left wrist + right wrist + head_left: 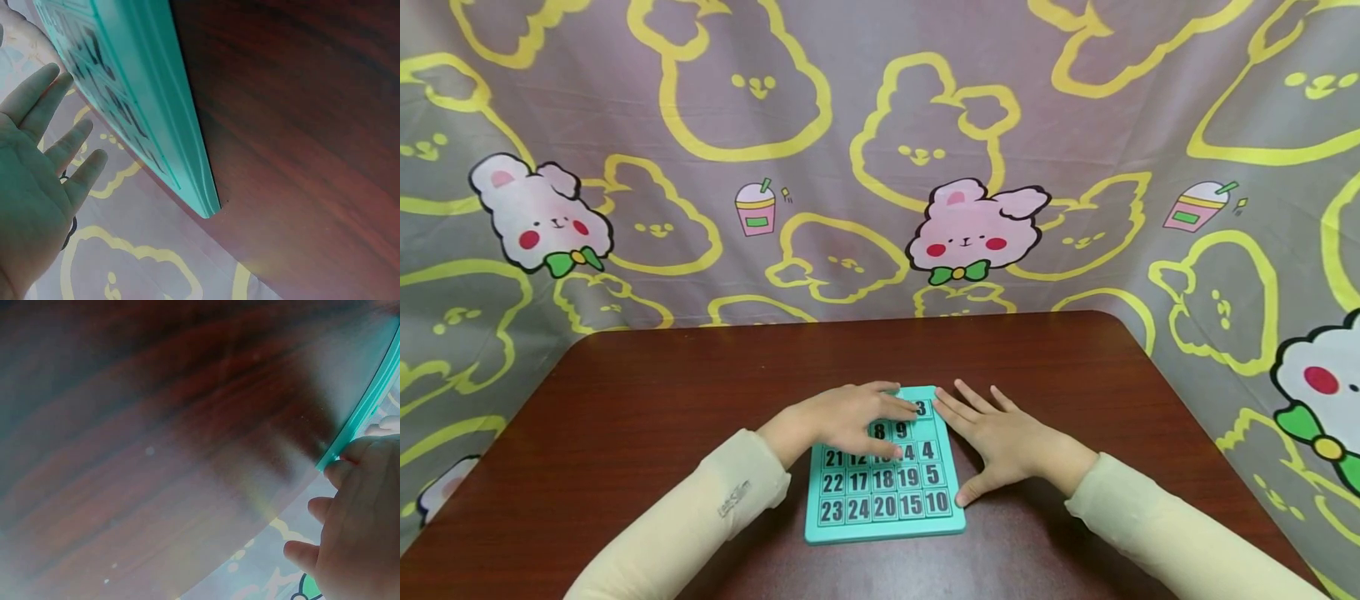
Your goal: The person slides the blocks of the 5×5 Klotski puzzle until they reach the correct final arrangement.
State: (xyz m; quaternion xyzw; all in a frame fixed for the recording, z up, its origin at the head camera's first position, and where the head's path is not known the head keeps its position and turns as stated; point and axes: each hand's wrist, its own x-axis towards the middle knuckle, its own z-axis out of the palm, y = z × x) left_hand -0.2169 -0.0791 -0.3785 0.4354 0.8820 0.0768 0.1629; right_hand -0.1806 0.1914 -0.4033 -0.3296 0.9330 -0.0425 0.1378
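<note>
A turquoise number slide puzzle (pixel 886 534) lies flat on the table, with black-numbered tiles in rows. My left hand (pixel 850 421) reaches over its upper left part with fingers extended, hiding several tiles. Its fingertips are near the 3 tile (pixel 922 408) and the thumb is by the 14; whether they touch cannot be told. In the left wrist view that hand (pixel 34 169) has its fingers spread beside the puzzle (pixel 181 125). Along the puzzle's right edge, my right hand (pixel 1011 442) rests with spread fingers, index finger at the upper corner and thumb lower down.
The dark reddish-brown wooden table (pixel 662 400) has rounded far corners. Behind it and at both sides hangs a grey curtain (pixel 842 183) printed with yellow outlines, rabbits and drink cups.
</note>
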